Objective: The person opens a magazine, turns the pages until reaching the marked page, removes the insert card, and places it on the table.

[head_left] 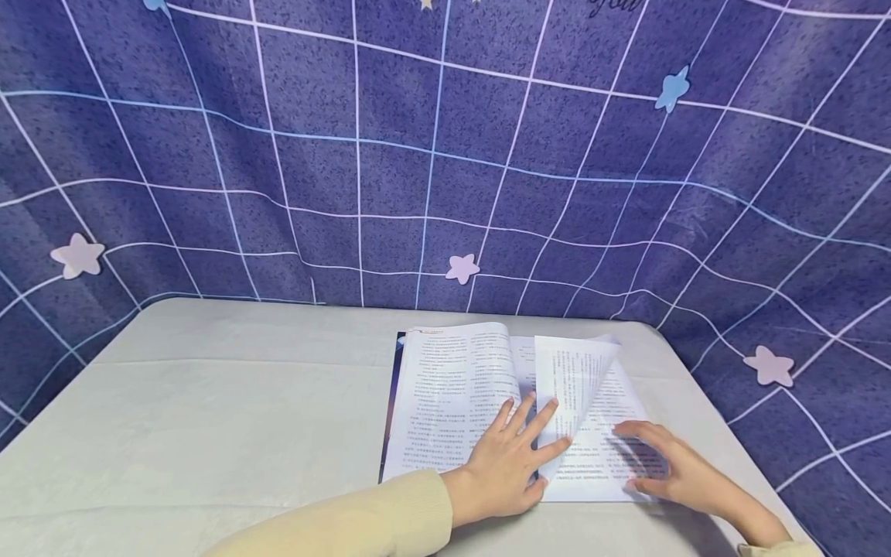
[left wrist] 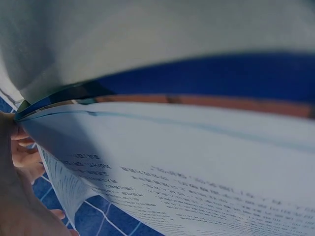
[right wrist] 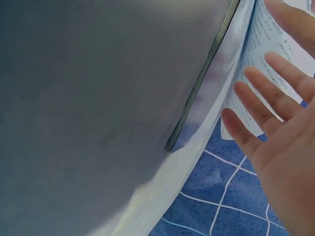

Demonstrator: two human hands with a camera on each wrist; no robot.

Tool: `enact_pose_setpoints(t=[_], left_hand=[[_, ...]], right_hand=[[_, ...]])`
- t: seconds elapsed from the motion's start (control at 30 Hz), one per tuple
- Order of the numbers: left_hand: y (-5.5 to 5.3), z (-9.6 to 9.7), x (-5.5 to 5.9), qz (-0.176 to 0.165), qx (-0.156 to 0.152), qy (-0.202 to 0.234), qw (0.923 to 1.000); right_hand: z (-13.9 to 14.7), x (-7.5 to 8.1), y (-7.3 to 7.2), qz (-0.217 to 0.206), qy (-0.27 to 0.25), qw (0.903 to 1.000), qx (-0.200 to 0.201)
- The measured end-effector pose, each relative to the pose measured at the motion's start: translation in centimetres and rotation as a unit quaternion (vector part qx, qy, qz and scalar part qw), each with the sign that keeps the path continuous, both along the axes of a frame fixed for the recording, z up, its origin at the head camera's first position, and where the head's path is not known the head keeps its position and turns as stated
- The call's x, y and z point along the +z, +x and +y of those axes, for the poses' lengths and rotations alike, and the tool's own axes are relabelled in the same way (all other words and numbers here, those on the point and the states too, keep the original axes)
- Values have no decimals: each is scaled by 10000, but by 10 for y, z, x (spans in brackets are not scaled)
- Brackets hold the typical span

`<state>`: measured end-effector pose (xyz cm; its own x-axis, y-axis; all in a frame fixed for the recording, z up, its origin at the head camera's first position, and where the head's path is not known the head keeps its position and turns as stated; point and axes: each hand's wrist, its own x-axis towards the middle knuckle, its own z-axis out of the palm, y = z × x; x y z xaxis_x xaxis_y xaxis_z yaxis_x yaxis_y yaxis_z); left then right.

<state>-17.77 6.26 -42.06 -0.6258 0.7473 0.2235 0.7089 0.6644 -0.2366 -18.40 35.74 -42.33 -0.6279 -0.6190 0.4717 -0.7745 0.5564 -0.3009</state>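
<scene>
Behind the pale bench (head_left: pixel 244 402) hangs a gridded blue cloth (head_left: pixel 316 182) with pink and light-blue stars (head_left: pixel 462 268); it also shows beyond both side edges.

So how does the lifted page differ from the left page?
The lifted page curls over the right page, while the left page lies down with a gentle bend. The lifted page looks narrow, the left page broad. Both are white with small dark print and partly covered by the left hand.

Head view bright; wrist views dimmer, hazier; soft shadows beside right hand (head_left: pixel 685 468).
</scene>
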Motion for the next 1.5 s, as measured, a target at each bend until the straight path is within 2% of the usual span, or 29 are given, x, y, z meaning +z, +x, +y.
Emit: enact_pose_setpoints(t=[0.17,0.43,0.63,0.87,1.17,1.5], left_hand=[[-1,0,-1,-3,-49,3,10000],[1,-1,1,16,41,-119,9999],[2,-2,1,-85,43,-71,9999],[1,-1,1,-49,87,-126,9999],[0,-2,-1,-336,99,25,9994],[0,-3,-1,-256,176,-48,9995]], right_hand=[[1,-2,2,-30,35,10000,39],[4,-6,6,-130,303,9995,-16],[4,-6,7,-107,321,9994,49],[3,-6,8,-229,354,9991,-9],[1,-5,9,-277,411,9987,-80],[0,-3,10,-181,437,9988,-141]])
